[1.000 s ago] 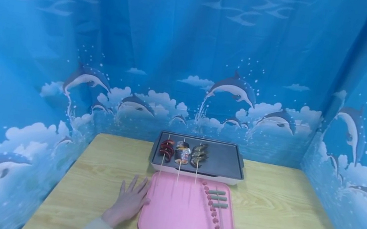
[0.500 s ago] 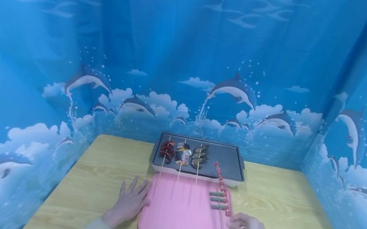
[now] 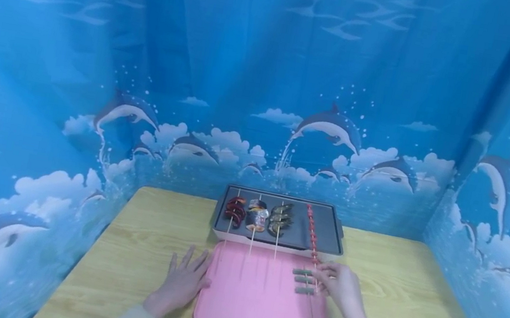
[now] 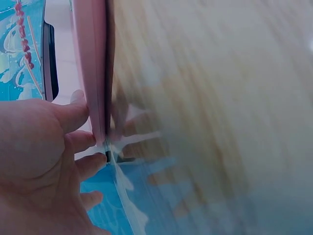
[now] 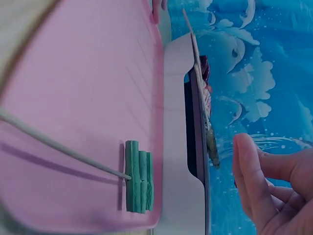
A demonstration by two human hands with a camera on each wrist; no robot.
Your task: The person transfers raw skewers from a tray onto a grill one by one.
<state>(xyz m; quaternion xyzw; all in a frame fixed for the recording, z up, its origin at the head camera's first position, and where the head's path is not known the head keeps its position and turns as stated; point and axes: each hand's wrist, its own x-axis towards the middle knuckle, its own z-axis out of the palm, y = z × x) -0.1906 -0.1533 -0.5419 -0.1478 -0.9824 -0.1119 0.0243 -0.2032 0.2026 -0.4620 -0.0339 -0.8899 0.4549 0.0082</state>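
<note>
My right hand (image 3: 342, 289) pinches the stick end of a skewer threaded with small red pieces (image 3: 312, 230). That skewer stands over the right part of the grill pan (image 3: 297, 222); whether it touches the pan I cannot tell. In the left wrist view, the same red skewer (image 4: 23, 36) shows at the upper left. Below my right fingers, a skewer with green pieces (image 5: 139, 176) lies on the pink tray (image 3: 255, 311). Its stick reaches past the tray's front edge. My left hand (image 3: 180, 284) lies spread on the table, thumb at the tray's left rim.
Three skewers lie on the left part of the pan: dark red curved pieces (image 3: 236, 213), fish-like chunks (image 3: 257, 218) and shrimp-like pieces (image 3: 280, 221). Their sticks overhang the tray. The wooden table (image 3: 133, 251) meets a blue dolphin-print curtain (image 3: 230, 65) behind and at both sides.
My right hand has lifted the red skewer off the tray and carried it forward over the pan's right part. The left hand keeps its place at the tray's left edge.
</note>
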